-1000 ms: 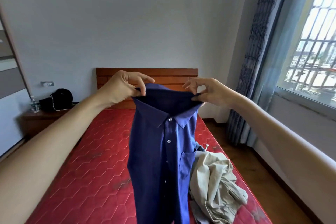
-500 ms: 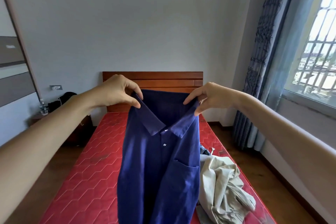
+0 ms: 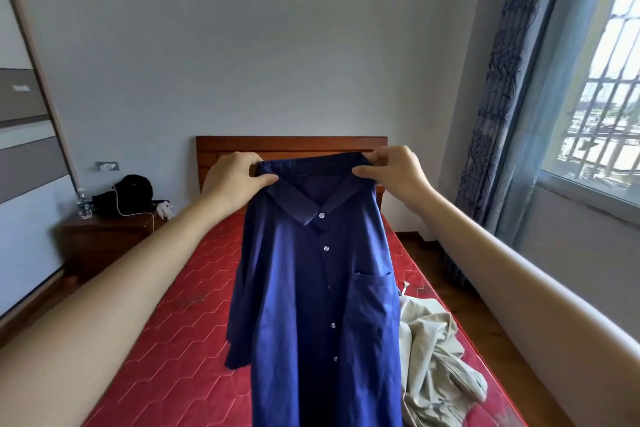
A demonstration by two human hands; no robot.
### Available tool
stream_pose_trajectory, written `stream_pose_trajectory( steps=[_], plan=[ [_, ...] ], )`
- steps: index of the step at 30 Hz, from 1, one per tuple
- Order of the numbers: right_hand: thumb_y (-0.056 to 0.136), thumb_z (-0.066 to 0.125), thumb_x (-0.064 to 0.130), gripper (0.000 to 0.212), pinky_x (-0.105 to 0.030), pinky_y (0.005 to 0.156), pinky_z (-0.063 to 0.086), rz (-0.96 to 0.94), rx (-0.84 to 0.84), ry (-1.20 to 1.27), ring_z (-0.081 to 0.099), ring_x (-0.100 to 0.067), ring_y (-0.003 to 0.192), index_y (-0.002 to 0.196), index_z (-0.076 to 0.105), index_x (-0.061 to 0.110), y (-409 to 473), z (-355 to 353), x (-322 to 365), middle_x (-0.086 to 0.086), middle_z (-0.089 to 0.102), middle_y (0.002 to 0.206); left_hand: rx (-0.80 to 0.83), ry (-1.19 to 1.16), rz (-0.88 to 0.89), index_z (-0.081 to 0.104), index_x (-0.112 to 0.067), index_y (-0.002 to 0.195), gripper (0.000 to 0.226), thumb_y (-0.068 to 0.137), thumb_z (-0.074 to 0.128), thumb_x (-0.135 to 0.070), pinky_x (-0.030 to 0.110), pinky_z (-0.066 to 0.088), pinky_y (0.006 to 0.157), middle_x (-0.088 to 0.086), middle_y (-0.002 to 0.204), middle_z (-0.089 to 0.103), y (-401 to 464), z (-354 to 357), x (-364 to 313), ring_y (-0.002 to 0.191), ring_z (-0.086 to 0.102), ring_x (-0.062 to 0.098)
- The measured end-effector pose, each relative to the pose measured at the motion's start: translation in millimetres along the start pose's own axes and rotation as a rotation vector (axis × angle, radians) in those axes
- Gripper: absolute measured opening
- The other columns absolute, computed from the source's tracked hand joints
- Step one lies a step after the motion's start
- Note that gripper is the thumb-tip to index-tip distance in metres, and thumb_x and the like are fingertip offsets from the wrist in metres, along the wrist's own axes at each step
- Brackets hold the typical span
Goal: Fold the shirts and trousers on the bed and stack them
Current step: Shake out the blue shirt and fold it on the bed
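A dark blue button-up shirt hangs upright in the air over the bed, front side toward me, with a chest pocket on its right. My left hand pinches the left end of its collar and my right hand pinches the right end, so the collar is stretched wide between them. Crumpled beige trousers lie on the red mattress to the right of the shirt, partly hidden behind it.
A wooden headboard stands against the far wall. At the left a dark nightstand carries a black bag, a cable and a water bottle. Curtains and a barred window line the right side, with wooden floor beside the bed.
Both hands have moved apart along the collar and spread the shirt wider. The shirt now hangs flatter and more open, and my view has tilted up a little.
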State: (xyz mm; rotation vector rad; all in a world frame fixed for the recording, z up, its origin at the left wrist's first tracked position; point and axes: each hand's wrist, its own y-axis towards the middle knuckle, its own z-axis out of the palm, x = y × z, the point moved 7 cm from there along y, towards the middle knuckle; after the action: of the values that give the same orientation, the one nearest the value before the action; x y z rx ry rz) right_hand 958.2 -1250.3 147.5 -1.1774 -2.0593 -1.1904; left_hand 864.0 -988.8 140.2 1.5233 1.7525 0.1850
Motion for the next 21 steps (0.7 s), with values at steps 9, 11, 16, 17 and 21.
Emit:
stream_pose_trajectory(
  steps=[9,11,16,17,21],
  plan=[
    [0.076,0.071,0.031,0.011,-0.029,0.065,0.045,-0.007,-0.320,-0.046,0.060,-0.013,0.071,0.078,0.064,0.022,-35.4,43.4,21.9,0.009,0.067,0.076,-0.025,-0.543,-0.244,0.070,0.001,0.078,0.025,0.084,0.073,-0.023,0.035,0.051,0.057,0.012,0.073,0.070,-16.6,54.2,-26.4,0.067,0.065,0.023],
    [0.078,0.070,0.028,0.012,-0.031,0.064,0.044,-0.110,-0.316,-0.078,0.059,-0.014,0.070,0.079,0.062,0.020,-43.9,52.2,31.2,0.008,0.066,0.076,0.001,-0.654,-0.244,0.070,0.003,0.084,0.022,0.088,0.070,-0.019,0.036,0.058,0.065,0.019,0.082,0.072,-17.3,55.1,-33.2,0.074,0.069,0.024],
    [0.082,0.070,0.019,0.015,-0.037,0.070,0.050,-0.300,-0.297,-0.073,0.064,-0.019,0.078,0.096,0.074,0.016,-52.4,60.8,40.9,0.004,0.069,0.089,0.040,-0.792,-0.197,0.069,0.002,0.094,0.019,0.095,0.059,-0.013,0.029,0.058,0.071,0.017,0.092,0.073,-21.3,48.7,-41.7,0.085,0.072,0.023],
    [0.083,0.069,0.017,0.017,-0.039,0.070,0.051,-0.316,-0.301,-0.053,0.064,-0.020,0.076,0.098,0.075,0.015,-53.2,61.4,41.5,0.002,0.069,0.089,0.054,-0.823,-0.193,0.069,0.002,0.097,0.019,0.096,0.056,-0.012,0.027,0.057,0.071,0.016,0.094,0.073,-22.7,49.0,-42.7,0.086,0.072,0.021],
    [0.083,0.070,0.013,0.020,-0.041,0.064,0.051,-0.396,-0.330,-0.049,0.062,-0.021,0.071,0.103,0.076,0.013,-56.1,63.4,47.0,0.000,0.067,0.086,0.073,-0.920,-0.185,0.068,0.003,0.103,0.022,0.098,0.051,-0.009,0.029,0.059,0.074,0.018,0.097,0.073,-25.0,50.2,-44.0,0.088,0.072,0.022]
  ],
)
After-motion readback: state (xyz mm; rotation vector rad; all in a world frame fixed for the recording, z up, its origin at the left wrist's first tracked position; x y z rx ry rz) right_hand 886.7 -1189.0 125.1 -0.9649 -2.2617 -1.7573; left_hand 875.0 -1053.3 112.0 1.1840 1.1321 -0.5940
